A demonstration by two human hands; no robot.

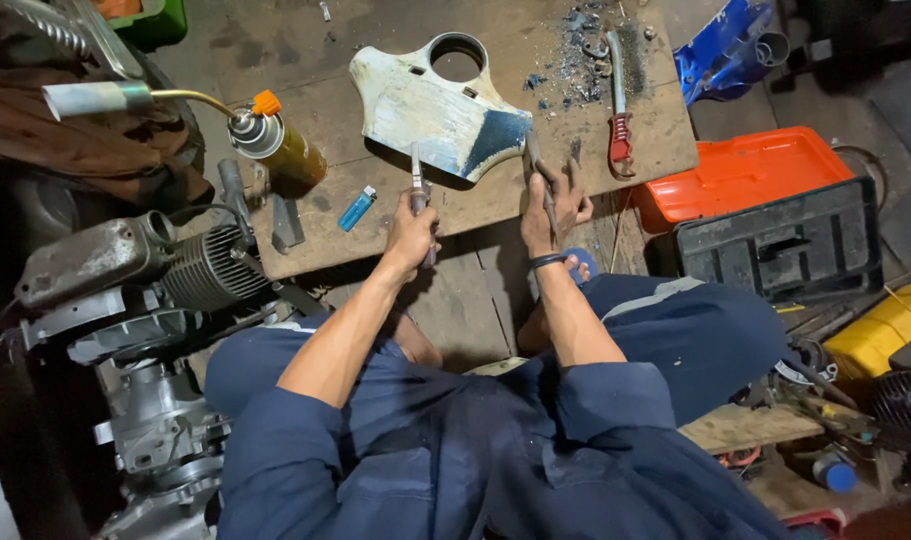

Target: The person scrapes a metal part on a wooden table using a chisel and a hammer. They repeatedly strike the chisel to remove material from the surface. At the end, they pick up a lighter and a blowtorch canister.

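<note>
Wooden and worn, the low surface [306,235] seen from the head camera carries a white, shield-shaped panel [441,110] with a round hole at its far end; we read the work as paint removal. At the near right corner of the panel a dark blue patch [498,135] shows where the white coat is gone, and blue flakes [581,45] lie scattered on the boards beyond, so we judge a small part done and most of the white face left. Our left hand [413,235] is closed around the handle of a slim tool [417,172] whose tip meets the panel's near edge. Our right hand [553,205] is closed on a flat scraper [536,160] that touches the blue corner. Beside the panel lie a red-handled tool [619,105], a blue lighter [357,208] and a gas torch [276,140]; an engine [166,270] stands at left, an orange case [741,170] at right.
</note>
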